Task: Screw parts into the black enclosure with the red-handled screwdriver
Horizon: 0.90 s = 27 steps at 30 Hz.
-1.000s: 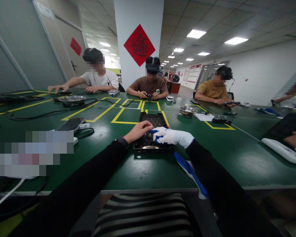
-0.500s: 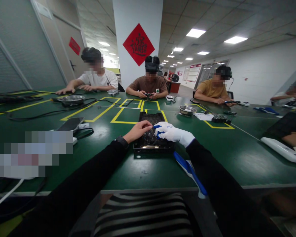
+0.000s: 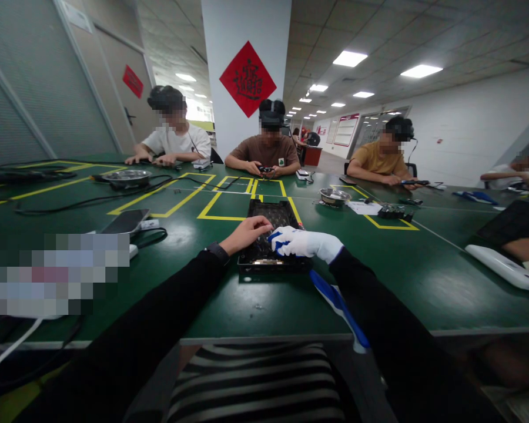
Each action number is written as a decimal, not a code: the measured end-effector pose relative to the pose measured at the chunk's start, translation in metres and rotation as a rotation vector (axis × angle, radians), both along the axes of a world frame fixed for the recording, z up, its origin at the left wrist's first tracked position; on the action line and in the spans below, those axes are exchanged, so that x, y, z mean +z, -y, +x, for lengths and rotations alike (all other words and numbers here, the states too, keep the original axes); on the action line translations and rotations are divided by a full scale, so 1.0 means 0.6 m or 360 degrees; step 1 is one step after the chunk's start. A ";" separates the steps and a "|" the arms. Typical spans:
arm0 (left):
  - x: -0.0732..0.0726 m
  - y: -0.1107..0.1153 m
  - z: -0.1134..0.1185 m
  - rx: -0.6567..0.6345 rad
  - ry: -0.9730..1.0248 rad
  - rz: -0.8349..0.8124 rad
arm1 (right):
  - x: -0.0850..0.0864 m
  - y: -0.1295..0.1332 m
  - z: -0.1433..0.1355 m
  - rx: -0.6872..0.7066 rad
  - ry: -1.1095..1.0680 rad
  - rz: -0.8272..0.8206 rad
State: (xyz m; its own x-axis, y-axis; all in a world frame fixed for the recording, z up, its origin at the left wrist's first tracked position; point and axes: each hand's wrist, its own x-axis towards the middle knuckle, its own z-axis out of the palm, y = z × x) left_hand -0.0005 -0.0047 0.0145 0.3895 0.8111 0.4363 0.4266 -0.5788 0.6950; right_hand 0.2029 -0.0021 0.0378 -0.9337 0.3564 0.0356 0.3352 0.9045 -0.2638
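A black open case (image 3: 264, 212) with small parts inside lies on the green table in front of me. My left hand (image 3: 249, 232), bare with a dark wristband, reaches over its left side, fingers bent and drawn together; whatever they may hold is too small to make out. Over the case's right half is my right hand (image 3: 297, 241), in a white and blue glove, its fingers curled down into the case. The glove hides its fingertips and anything between them. A blue and white tool-like object (image 3: 338, 305) lies by my right forearm, near the table edge.
On the green table (image 3: 194, 305) are a dark phone (image 3: 129, 221) and cables at the left, metal bowls (image 3: 127, 177) farther back, a paper (image 3: 365, 208) with black parts (image 3: 395, 212), and a white device (image 3: 505, 268) at the right. Several people sit around the table.
My gloved right hand has moved slightly left and down over the case. My left hand has stayed in place. The person at the back left has drawn their hands to the right.
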 end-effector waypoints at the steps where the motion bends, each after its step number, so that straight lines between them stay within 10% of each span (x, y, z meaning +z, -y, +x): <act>1: 0.000 -0.001 0.000 -0.0004 0.0004 -0.0002 | 0.001 0.001 -0.001 0.0003 0.0008 -0.0003; 11: 0.001 0.000 -0.001 0.0009 -0.0020 -0.0001 | 0.003 0.001 -0.001 -0.0537 -0.0083 -0.0341; 27: -0.002 -0.002 -0.002 -0.0012 0.0010 0.0059 | 0.001 -0.005 -0.009 -0.0281 -0.0059 -0.0276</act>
